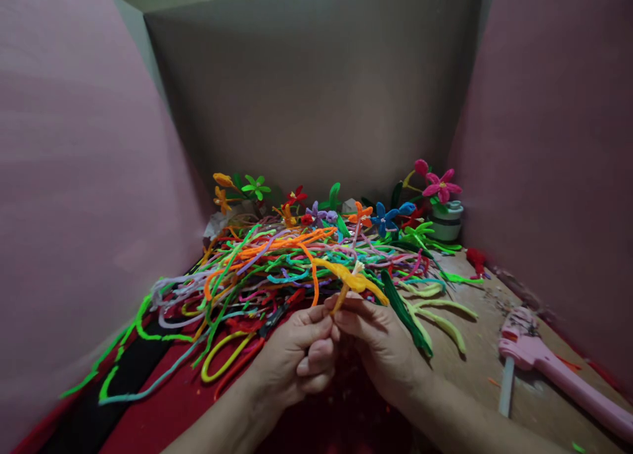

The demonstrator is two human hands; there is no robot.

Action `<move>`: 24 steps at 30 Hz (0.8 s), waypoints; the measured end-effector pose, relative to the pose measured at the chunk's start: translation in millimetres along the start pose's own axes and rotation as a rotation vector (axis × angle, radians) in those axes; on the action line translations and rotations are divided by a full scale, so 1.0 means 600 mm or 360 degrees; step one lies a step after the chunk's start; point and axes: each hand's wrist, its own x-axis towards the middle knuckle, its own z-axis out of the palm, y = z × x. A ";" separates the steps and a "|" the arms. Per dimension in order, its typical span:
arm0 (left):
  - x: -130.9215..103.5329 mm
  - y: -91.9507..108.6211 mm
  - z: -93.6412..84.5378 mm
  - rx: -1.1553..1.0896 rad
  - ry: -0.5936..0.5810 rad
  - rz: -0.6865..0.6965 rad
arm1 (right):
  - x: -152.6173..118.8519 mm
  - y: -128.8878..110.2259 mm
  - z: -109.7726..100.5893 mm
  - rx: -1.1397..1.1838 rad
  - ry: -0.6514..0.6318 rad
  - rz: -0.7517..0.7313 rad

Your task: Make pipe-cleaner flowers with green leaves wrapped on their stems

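Observation:
A yellow-orange pipe-cleaner flower [352, 279] with pale stamens is held up at the centre, its petals spread to both sides. Its short stem runs down between my fingertips. My left hand [304, 355] is closed, thumb and forefinger pinching the stem's lower end. Close against it, my right hand [378, 348] pinches the same stem just below the petals. The fingertips of the two hands touch or nearly touch. Behind the flower spreads a large heap of coloured pipe cleaners [277, 256].
A pink glue gun [548, 361] lies at the right. Finished flowers, including a pink one [442, 185] by a small pot [446, 222], line the back. Dark-bladed scissors [277, 314] rest left of centre. A dark green leaf [408, 319] and pale green strips [448, 322] lie right of my hands.

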 end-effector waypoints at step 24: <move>-0.011 0.006 0.034 0.1221 0.0650 0.0464 | -0.006 -0.012 0.014 -0.0287 0.0071 -0.0121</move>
